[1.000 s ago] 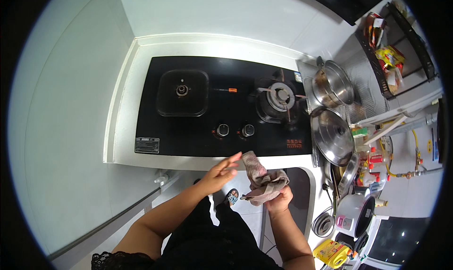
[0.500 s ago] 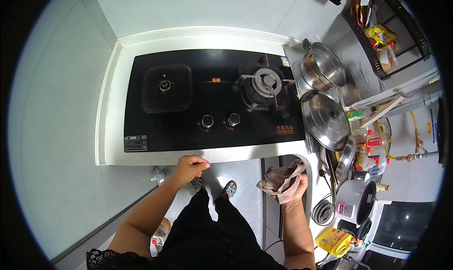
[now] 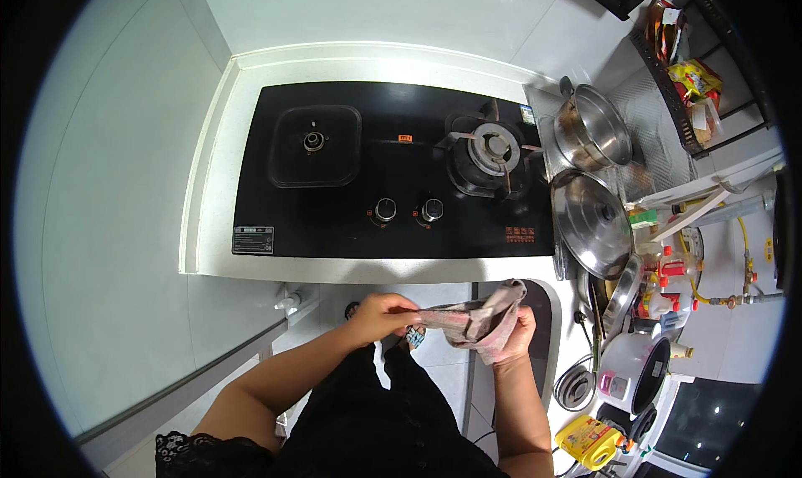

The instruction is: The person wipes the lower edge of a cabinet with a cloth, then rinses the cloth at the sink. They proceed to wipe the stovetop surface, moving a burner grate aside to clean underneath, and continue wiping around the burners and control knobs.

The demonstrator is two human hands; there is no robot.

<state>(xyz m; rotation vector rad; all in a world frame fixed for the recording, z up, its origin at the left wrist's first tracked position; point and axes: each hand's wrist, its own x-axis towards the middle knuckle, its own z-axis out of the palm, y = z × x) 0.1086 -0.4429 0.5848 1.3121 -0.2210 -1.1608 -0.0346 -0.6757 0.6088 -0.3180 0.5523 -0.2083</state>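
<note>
A crumpled greyish-pink cloth (image 3: 483, 321) stretches between my two hands, in front of the counter's near edge. My left hand (image 3: 383, 317) pinches one end of it between thumb and fingers. My right hand (image 3: 515, 338) is closed around its bunched other end, part of the palm hidden by the folds. Beyond both hands lies a black two-burner gas hob (image 3: 393, 237) with two round knobs. Its right burner (image 3: 494, 148) carries a pan support; on the left, the burner (image 3: 313, 142) is bare of one.
Right of the hob stand a steel pot (image 3: 595, 131) and a large steel lid (image 3: 591, 223). Nearer are a white rice cooker (image 3: 622, 359), a yellow jug (image 3: 591, 438) and several bottles (image 3: 668, 269). A black rack (image 3: 668, 94) holds packets. Walls bound the left and back.
My left hand has moved right and taken hold of the cloth's end, pulling it out sideways. The cloth was bunched in my right hand alone before. The whole view has shifted slightly.
</note>
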